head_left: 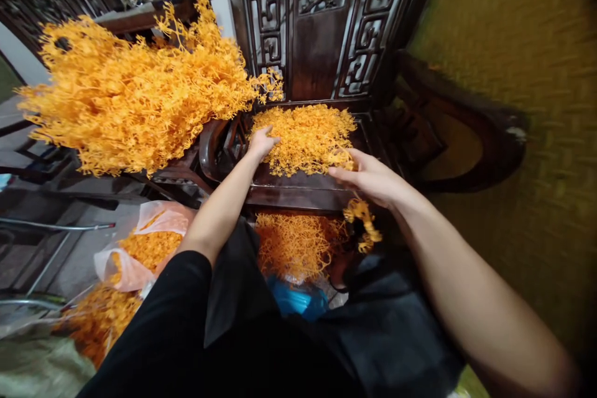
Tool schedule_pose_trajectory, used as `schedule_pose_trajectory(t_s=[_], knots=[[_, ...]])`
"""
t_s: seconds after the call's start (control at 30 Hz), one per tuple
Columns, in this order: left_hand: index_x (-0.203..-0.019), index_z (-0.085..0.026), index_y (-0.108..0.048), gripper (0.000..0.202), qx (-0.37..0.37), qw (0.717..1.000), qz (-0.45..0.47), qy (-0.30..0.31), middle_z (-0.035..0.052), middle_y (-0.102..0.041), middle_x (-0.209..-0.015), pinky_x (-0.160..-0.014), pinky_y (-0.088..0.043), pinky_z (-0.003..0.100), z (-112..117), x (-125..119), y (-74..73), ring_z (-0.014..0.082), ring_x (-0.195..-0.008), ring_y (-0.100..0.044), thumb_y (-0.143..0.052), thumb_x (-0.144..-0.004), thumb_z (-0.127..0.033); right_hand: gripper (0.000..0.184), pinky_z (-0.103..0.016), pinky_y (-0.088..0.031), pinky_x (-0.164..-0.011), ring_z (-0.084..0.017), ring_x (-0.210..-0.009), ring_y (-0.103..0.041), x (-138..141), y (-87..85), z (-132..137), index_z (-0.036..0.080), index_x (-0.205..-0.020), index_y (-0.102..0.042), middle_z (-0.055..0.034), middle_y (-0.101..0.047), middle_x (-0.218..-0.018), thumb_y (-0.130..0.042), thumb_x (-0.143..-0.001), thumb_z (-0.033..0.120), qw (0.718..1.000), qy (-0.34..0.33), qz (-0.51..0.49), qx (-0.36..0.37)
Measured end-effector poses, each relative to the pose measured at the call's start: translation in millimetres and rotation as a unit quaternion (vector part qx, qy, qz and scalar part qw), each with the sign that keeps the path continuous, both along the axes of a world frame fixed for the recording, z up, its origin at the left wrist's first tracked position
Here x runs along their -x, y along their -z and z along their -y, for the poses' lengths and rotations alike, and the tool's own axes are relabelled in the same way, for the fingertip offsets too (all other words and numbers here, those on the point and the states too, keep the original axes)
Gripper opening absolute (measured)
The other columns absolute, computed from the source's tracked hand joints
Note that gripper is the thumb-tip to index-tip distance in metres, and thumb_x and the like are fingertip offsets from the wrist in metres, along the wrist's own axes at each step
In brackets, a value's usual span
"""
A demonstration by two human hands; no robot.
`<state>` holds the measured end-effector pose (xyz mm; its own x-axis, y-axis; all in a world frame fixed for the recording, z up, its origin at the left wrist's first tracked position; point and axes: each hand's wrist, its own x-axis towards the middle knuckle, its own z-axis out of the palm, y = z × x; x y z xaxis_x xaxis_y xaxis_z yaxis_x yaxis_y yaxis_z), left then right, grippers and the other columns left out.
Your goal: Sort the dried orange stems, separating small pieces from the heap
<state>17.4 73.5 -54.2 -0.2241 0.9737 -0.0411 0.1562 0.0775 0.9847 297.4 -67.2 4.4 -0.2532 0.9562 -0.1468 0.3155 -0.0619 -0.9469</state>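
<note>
A flat heap of small orange plastic flower sprigs (305, 137) lies on the seat of a dark carved wooden chair (308, 189). At the heap's left edge is my left hand (263, 142), its visible fingers stretched out and apart, touching the sprigs. My right hand (370, 179) is at the right front edge of the heap, thumb and fingers closed round an orange sprig (342, 158). Below that hand hangs another orange strand (362, 225) by my knee; I cannot tell what holds it up.
A large orange pile (140, 93) covers the furniture at the left. Beneath the chair seat are more orange pieces (298, 245) and a blue plastic bag (298, 297). On the floor at left stands a pinkish bag (165, 217) of sprigs. A curved armrest (499, 155) borders the right.
</note>
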Motion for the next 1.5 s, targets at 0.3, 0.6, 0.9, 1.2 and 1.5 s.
schedule_pose_trajectory(t_s=[0.3,0.6,0.9,1.2,1.5], knots=[[-0.108,-0.016,-0.080,0.027,0.017,0.928,-0.020,0.371,0.0128,-0.079,-0.115,-0.103,-0.053,0.042,56.3,-44.0,-36.1,0.0228,-0.106,-0.073,-0.078,-0.082,-0.024,0.038,-0.023,-0.044,-0.060,-0.013,-0.072,-0.061,10.5,1.3,-7.4,0.019,-0.115,-0.061,-0.0082,-0.075,-0.100,-0.065,-0.078,0.011,0.980,-0.059,-0.167,0.091],[-0.110,-0.020,-0.080,0.028,-0.069,0.900,-0.054,0.428,0.0091,-0.079,-0.118,-0.105,-0.052,0.042,89.5,-53.4,-59.2,0.0233,-0.111,-0.071,-0.072,-0.091,-0.040,0.030,-0.021,-0.043,-0.057,-0.011,-0.062,-0.058,21.4,10.1,-11.7,0.016,-0.124,-0.056,-0.0072,-0.076,-0.094,-0.059,-0.094,0.018,0.992,-0.078,-0.095,0.027],[-0.091,-0.023,-0.082,0.009,-0.143,0.881,-0.195,0.406,0.0063,-0.081,-0.108,-0.105,-0.052,0.038,87.6,-59.2,-61.6,0.0231,-0.109,-0.072,-0.080,-0.084,-0.028,0.024,-0.024,-0.036,-0.050,-0.012,-0.050,-0.050,25.8,6.4,-10.7,0.015,-0.107,-0.065,-0.0031,-0.073,-0.070,-0.056,-0.100,0.036,0.985,-0.080,0.142,-0.051],[-0.061,-0.020,-0.068,0.024,-0.191,0.863,-0.314,0.346,0.0051,-0.064,-0.070,-0.088,-0.051,0.036,73.3,-63.9,-58.1,0.0198,-0.074,-0.062,-0.074,-0.084,-0.017,0.041,-0.029,-0.028,-0.057,-0.012,-0.050,-0.039,23.8,-13.3,-8.0,0.019,-0.060,-0.047,0.0001,-0.049,-0.053,-0.051,-0.099,0.032,0.964,-0.027,0.252,-0.086],[-0.070,-0.010,-0.069,0.013,-0.018,0.933,-0.066,0.353,0.0004,-0.056,-0.060,-0.070,-0.047,0.028,43.3,-73.3,-38.9,0.0104,-0.060,-0.048,-0.080,-0.076,-0.013,0.034,-0.032,-0.029,-0.059,-0.014,-0.052,-0.041,18.0,-28.1,-3.1,0.019,-0.062,-0.054,-0.0037,-0.052,-0.055,-0.055,-0.094,0.031,0.937,-0.005,0.334,-0.105]])
